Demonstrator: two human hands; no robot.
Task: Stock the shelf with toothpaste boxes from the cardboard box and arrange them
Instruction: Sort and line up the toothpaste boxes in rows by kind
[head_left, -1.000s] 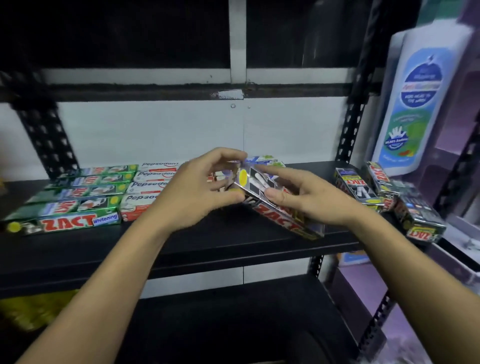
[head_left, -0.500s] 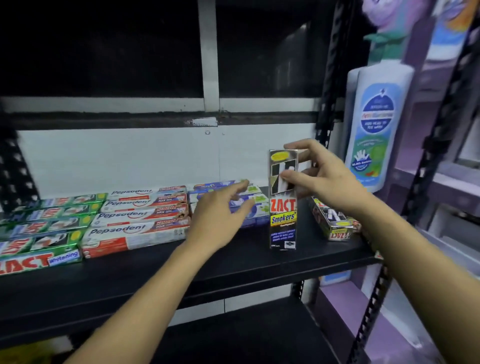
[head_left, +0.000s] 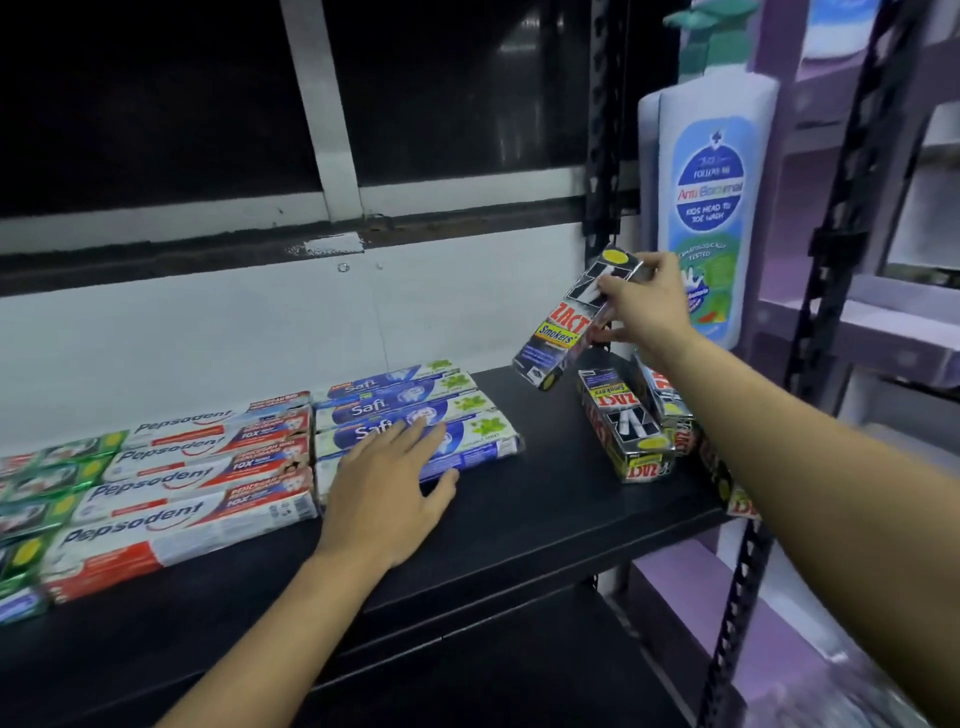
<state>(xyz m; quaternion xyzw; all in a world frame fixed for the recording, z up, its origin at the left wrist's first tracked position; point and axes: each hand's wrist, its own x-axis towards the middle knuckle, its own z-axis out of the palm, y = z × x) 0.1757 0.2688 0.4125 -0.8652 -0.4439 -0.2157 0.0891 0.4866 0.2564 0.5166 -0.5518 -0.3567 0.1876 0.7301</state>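
My right hand (head_left: 641, 306) grips a black Zact Smokers toothpaste box (head_left: 563, 332) by its upper end, tilted in the air above the right part of the black shelf (head_left: 545, 499). Below it lie more Zact Smokers boxes (head_left: 626, 426) in a loose pile at the shelf's right end. My left hand (head_left: 387, 488) rests flat, fingers spread, on the front blue Safi boxes (head_left: 410, 410). Left of those lie rows of red-and-white Pepsodent boxes (head_left: 192, 483) and green Zact boxes (head_left: 47, 478). The cardboard box is out of sight.
A tall white pump bottle (head_left: 709, 208) stands just behind my right hand on the neighbouring purple rack (head_left: 852, 332). Black perforated uprights (head_left: 602, 130) frame the shelf's right side. A lower black shelf (head_left: 467, 675) lies beneath. A white wall and dark window back the shelf.
The Zact Smokers box went from both hands to my right hand alone, stood upright on the shelf, and is now lifted and tilted further right. My left hand dropped onto the Safi boxes.
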